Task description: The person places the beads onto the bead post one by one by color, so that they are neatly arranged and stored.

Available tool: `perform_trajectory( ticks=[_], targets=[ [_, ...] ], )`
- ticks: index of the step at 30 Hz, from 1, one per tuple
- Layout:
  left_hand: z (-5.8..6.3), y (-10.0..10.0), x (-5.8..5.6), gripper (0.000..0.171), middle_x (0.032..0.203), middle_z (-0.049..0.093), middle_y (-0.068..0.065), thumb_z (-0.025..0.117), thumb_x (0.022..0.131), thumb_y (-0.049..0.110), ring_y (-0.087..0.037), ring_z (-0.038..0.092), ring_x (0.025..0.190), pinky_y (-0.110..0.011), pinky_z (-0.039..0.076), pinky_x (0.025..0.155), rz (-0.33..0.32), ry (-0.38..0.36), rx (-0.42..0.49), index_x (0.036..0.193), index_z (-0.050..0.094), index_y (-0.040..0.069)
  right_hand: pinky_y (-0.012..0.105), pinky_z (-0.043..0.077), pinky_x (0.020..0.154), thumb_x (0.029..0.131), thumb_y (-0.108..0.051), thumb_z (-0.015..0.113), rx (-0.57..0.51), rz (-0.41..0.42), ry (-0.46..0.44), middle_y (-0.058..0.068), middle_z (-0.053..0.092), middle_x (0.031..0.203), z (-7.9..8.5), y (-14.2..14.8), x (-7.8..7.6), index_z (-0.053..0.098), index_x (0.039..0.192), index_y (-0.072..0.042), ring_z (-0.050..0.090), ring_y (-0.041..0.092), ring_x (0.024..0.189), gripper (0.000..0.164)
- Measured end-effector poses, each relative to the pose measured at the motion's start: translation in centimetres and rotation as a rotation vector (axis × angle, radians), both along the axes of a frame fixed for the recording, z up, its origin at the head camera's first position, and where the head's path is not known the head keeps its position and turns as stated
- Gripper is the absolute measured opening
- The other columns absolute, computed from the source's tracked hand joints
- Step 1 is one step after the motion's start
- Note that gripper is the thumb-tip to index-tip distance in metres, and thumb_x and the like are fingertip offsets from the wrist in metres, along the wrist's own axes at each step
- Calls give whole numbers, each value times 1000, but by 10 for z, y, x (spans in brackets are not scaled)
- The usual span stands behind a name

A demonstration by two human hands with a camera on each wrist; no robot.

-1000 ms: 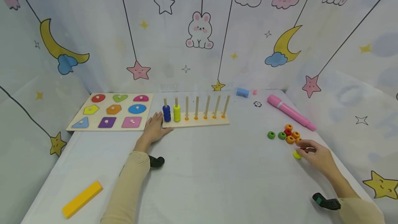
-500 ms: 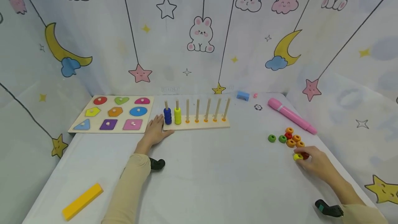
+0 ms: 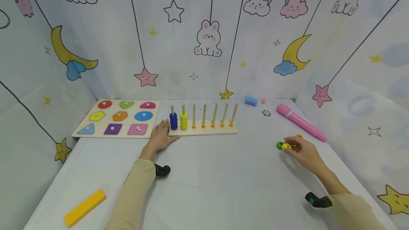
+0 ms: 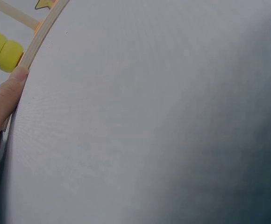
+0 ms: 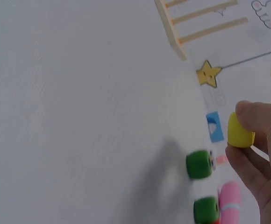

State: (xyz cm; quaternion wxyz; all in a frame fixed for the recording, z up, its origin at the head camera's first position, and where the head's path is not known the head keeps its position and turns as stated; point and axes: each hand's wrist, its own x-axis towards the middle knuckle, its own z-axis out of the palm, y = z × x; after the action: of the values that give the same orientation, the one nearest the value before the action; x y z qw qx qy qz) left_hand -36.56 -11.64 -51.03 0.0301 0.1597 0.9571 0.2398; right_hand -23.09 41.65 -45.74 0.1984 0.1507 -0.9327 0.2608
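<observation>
Peg board: just right of left fingers, well left of right fingers.
Left hand: fingers extended, unclamped.
Right hand: fingers clamped on yellow bead.
Yellow bead: in right fingers; transfer step, apparently; next move likely calls for alignment over peg board.

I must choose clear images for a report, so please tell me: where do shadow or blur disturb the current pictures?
Head view: fairly even light, a soft shadow on the table below the right grip; left wrist view: a broad, dark shadow along the picture's right; right wrist view: dim, the green beads softer than the yellow bead, plus a fuzzy shadow.
</observation>
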Motion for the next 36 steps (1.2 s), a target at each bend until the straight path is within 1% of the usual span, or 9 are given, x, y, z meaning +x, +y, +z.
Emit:
perform_trajectory(
  ticks=[3,6,11,15,19,23,29,32,36],
  targets=[
    [0,1,0,88,154,16,-22,58,90,50,-36,6,142,-49,1,114,1,7,5,146,21,-7,19,54,72,78,-3,76,-34,35,-52,9,67,101,9,-24,-17,63,112,-2,65,20,88,36],
    [0,1,0,88,154,16,-21,58,89,50,-35,6,142,-49,1,114,6,1,5,147,21,-6,21,53,76,82,-4,72,-66,100,-65,10,66,105,19,-49,-35,62,114,-2,65,24,93,33],
    [1,1,0,89,154,15,-20,57,90,51,-34,6,142,-48,0,114,9,-9,1,147,20,-6,29,52,84,84,-1,69,-106,229,-7,8,65,109,43,-96,-62,61,115,-2,62,22,101,32],
    [2,0,-1,88,154,15,-20,57,90,50,-34,5,142,-48,0,114,12,-4,7,147,20,-6,31,52,86,83,1,70,-126,302,62,9,64,110,59,-132,-85,60,115,1,61,21,102,34],
    [1,1,-1,88,154,15,-22,57,90,50,-36,7,142,-49,1,114,3,7,4,146,21,-7,31,53,85,82,3,70,-146,370,98,14,63,110,67,-167,-107,60,114,4,61,24,101,35],
    [0,0,1,88,154,15,-21,58,90,50,-35,6,142,-49,0,114,8,-11,10,147,20,-6,27,52,85,81,2,71,-159,409,86,14,64,110,69,-202,-128,59,115,4,62,23,101,36],
    [-3,1,1,88,154,15,-20,57,90,51,-35,6,142,-48,2,114,4,-3,6,147,21,-6,23,51,84,81,2,71,-194,455,80,13,64,110,72,-253,-145,58,117,4,62,21,101,38],
    [-2,2,2,88,154,16,-21,58,89,51,-35,7,142,-49,2,114,5,2,14,147,22,-6,21,51,84,81,4,71,-207,480,84,14,64,110,75,-274,-148,58,116,4,62,21,100,37],
    [1,1,0,89,154,16,-20,58,89,51,-34,7,142,-48,1,114,17,0,14,147,21,-6,19,50,84,83,3,69,-184,502,90,13,64,111,74,-297,-154,58,116,4,62,19,100,35]
  ],
)
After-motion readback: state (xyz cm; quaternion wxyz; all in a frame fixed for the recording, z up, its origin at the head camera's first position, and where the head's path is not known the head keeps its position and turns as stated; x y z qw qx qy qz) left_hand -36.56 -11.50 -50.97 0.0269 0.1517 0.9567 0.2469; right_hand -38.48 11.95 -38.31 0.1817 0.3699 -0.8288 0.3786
